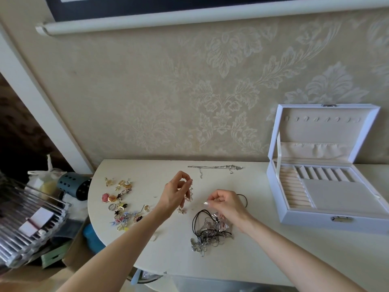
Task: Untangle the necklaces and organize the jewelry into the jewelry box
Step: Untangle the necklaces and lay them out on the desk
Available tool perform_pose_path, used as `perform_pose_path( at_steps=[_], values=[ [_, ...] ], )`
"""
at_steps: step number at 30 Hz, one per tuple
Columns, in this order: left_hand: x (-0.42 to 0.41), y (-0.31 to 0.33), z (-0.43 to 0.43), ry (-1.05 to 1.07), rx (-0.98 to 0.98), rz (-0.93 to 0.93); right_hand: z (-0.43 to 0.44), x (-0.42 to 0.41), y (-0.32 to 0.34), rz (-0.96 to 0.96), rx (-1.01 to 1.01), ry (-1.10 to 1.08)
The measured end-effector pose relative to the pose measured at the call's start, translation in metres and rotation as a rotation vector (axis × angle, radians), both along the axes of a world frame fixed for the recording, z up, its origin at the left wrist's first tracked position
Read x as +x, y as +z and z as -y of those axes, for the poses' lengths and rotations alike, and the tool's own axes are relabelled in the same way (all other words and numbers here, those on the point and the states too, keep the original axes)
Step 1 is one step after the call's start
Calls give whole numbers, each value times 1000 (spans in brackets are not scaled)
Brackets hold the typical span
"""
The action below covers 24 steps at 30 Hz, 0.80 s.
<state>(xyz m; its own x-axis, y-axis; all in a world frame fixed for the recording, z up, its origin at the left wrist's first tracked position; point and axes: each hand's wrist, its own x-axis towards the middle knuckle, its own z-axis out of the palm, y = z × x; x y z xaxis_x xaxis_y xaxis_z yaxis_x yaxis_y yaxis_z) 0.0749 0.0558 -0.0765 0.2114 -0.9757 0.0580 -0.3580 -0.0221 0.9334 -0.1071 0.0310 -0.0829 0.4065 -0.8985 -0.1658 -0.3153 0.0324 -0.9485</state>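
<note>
Chain [191, 192] w/ charms x1 pinched in L fingers [186, 182], R fingers [213, 200] curled, hold unclear; 1 jewelry box [294, 217] open.

Two hands [174, 193] [226, 204], one jewelry box [305, 220], one tangled heap [210, 234], two separate necklaces [214, 167] [191, 192]

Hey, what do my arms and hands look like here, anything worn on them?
The left hand and right hand are ungloved. No sleeve shows on either arm, and no watch or bracelet at the wrists. Rings are too small to tell.
</note>
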Motion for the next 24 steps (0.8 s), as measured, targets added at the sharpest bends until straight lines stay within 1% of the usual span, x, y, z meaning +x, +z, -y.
perform_pose_path(
  at_steps=[3,5,7,9,11,14,15,17,18,20,24],
  values=[
    [2,-1,0,22,-11,20,0,-1,-2,-23,-50,-37],
    [2,-1,0,14,-14,27,1,-2,-3,-71,-95,-36],
    [0,1,-1,-23,-6,12,0,-2,-3,-134,-159,-30],
    [-3,5,-1,-86,7,-4,0,-1,-1,-110,-197,-26],
    [-7,9,-2,-156,12,-19,1,2,4,-14,-158,32],
    [-14,12,1,-198,-4,-34,2,12,11,137,-17,119],
    [-15,11,2,-190,-10,-44,3,13,12,145,10,109],
    [-14,11,5,-161,-11,-40,6,14,15,83,15,53],
    [-12,11,6,-153,-7,-15,9,12,15,49,4,24],
    [-8,11,8,-151,12,92,14,7,16,19,-21,-10],
    [-4,6,14,-142,25,390,21,-2,17,78,-30,-49]
  ],
)
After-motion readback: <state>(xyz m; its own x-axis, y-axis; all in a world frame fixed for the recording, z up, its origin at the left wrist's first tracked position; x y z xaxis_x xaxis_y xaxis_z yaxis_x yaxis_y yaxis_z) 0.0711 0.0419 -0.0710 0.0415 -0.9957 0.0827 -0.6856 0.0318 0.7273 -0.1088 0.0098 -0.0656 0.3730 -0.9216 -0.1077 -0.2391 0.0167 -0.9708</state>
